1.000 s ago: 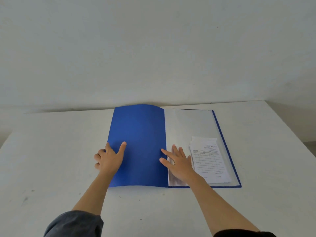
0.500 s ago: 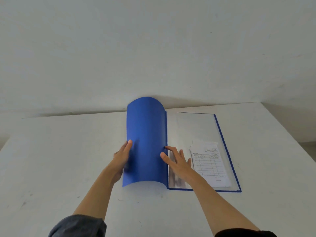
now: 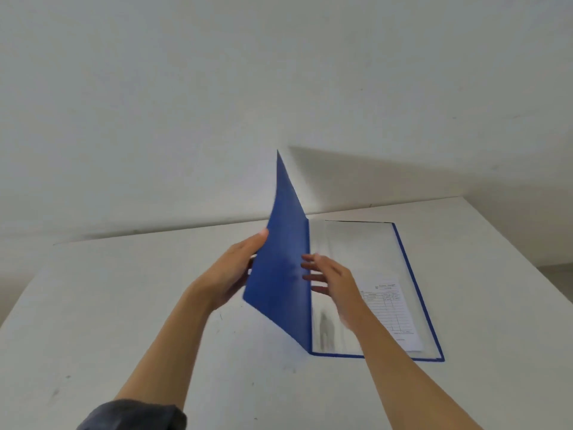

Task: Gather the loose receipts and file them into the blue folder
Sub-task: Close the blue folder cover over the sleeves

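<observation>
Left grip (image 3: 231, 271) is holding the front cover (image 3: 279, 268) of the blue folder (image 3: 415, 293) by its outer edge, with the thumb on top and the other fingers hiding behind it. That cover is standing up almost straight from the spine. Right grip (image 3: 335, 283) is hovering just beside the cover with fingers (image 3: 310, 277) spread wide and holding nothing; it is looking blurry. The folder's back half is lying flat on the white bench (image 3: 124, 305), nearer the far right corner than the left side. Shiny clear sleeves (image 3: 356, 243) are covering the back half. The receipts (image 3: 393, 311) are sitting inside the folder, in a small stack near its close right corner. A dark sleeve (image 3: 130, 414) is showing at the near edge.
</observation>
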Action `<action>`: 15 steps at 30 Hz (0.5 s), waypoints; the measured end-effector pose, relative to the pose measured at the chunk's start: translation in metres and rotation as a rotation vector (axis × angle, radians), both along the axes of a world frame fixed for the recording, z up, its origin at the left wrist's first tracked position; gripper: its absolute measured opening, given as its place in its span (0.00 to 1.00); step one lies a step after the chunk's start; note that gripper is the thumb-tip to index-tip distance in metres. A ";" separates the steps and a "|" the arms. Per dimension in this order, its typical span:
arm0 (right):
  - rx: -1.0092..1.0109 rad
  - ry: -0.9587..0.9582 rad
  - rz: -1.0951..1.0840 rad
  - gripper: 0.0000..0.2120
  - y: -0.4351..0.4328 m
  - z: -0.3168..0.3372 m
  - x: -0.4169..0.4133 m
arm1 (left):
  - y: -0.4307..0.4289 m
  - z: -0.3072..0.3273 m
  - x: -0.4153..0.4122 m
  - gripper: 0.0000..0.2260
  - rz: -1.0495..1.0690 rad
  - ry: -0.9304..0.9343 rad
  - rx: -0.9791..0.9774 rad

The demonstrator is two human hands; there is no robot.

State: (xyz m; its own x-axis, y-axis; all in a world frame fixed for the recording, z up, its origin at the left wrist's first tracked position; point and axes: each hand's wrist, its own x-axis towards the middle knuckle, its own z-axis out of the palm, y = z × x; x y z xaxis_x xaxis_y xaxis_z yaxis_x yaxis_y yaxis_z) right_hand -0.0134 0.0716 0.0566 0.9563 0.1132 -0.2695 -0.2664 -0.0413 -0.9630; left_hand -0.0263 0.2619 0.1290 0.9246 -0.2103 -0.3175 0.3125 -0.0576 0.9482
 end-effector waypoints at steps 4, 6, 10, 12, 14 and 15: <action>0.181 0.013 -0.023 0.23 -0.034 0.049 0.008 | -0.065 -0.004 0.010 0.24 -0.148 -0.032 -0.072; 0.192 0.018 -0.034 0.24 -0.059 0.063 0.007 | -0.093 -0.013 0.014 0.25 -0.214 -0.061 -0.040; 0.113 0.031 -0.139 0.16 -0.115 0.066 -0.007 | -0.135 -0.051 0.019 0.19 -0.245 -0.248 0.221; 0.064 0.048 -0.236 0.12 -0.140 0.054 -0.017 | -0.147 -0.075 0.018 0.17 -0.274 -0.348 0.350; 0.004 0.077 -0.350 0.12 -0.163 0.033 -0.025 | -0.156 -0.100 0.015 0.15 -0.320 -0.401 0.453; -0.044 0.095 -0.391 0.13 -0.172 0.021 -0.029 | -0.158 -0.111 0.012 0.14 -0.340 -0.419 0.498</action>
